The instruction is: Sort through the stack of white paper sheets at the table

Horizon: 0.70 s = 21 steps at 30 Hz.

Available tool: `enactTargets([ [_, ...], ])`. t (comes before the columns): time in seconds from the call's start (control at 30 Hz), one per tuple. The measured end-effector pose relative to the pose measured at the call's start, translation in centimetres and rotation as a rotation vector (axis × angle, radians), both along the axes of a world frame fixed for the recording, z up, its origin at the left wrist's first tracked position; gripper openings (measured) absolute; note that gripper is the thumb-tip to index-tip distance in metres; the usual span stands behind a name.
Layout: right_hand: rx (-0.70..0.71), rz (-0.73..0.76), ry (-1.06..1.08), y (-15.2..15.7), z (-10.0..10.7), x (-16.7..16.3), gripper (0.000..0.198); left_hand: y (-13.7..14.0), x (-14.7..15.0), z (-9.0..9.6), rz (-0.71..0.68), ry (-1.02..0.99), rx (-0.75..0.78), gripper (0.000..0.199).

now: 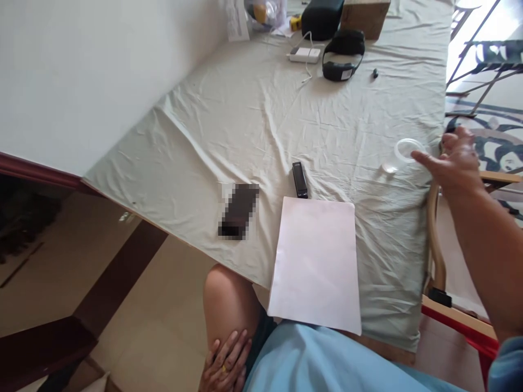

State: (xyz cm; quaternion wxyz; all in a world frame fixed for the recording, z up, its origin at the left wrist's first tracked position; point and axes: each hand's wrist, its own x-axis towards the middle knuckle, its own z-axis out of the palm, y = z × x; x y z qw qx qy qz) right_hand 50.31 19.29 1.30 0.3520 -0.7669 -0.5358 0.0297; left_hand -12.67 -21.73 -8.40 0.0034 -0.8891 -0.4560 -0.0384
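My left hand [229,359] lies flat on my bare thigh, fingers stretched out, with a yellow ring-like spot on one finger. Over the table's right edge, my right hand [457,158] reaches out, its thumb stretched apart from the fingers. The thumb tip overlaps the rim of a clear plastic cup [394,161] in view; I cannot tell whether they touch. Directly before me a blank white sheet of paper [316,261] lies on the table. A small black stapler-like object [299,179] sits just beyond it. Left of the sheet is a dark, pixelated phone-like object [240,209].
A pale green cloth [229,120] covers the table. At its far end are a black headset-like band [339,71], a white box with a cable [304,54], a black case [322,19] and a cardboard box [365,19]. A wooden-armed chair [436,245] stands at the right.
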Motion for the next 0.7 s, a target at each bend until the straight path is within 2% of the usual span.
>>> enactTargets([
  [0.07, -0.160, -0.029, 0.080, -0.1, 0.0, -1.2, 0.128, -0.1, -0.2, -0.2, 0.021, -0.009, 0.008, 0.049],
  [0.17, -0.262, -0.045, 0.075, 0.0, 0.5, -3.3, 0.131, 0.0, -0.3, -0.2, 0.028, -0.035, 0.018, 0.054],
  [0.3, -0.297, -0.024, -0.004, 0.5, 1.2, -4.8, 0.131, 0.3, 0.5, -0.6, 0.009, -0.188, 0.071, 0.068],
  [0.37, -0.295, -0.018, -0.017, 0.9, 1.3, -5.1, 0.131, 0.4, 1.3, -1.0, 0.114, -0.349, 0.147, 0.062],
  [0.47, -0.295, -0.030, -0.010, 1.4, 1.4, -5.5, 0.129, 0.3, 2.3, -1.5, 0.145, -0.431, 0.158, 0.054],
  [0.6, -0.252, -0.040, -0.006, 1.9, 0.9, -5.8, 0.114, 0.4, 1.4, -1.4, 0.099, -0.357, 0.164, 0.054],
  [0.7, -0.194, -0.033, 0.019, 2.0, 0.0, -5.4, 0.106, 0.7, -0.3, -1.2, -0.090, -0.097, 0.166, 0.050],
])
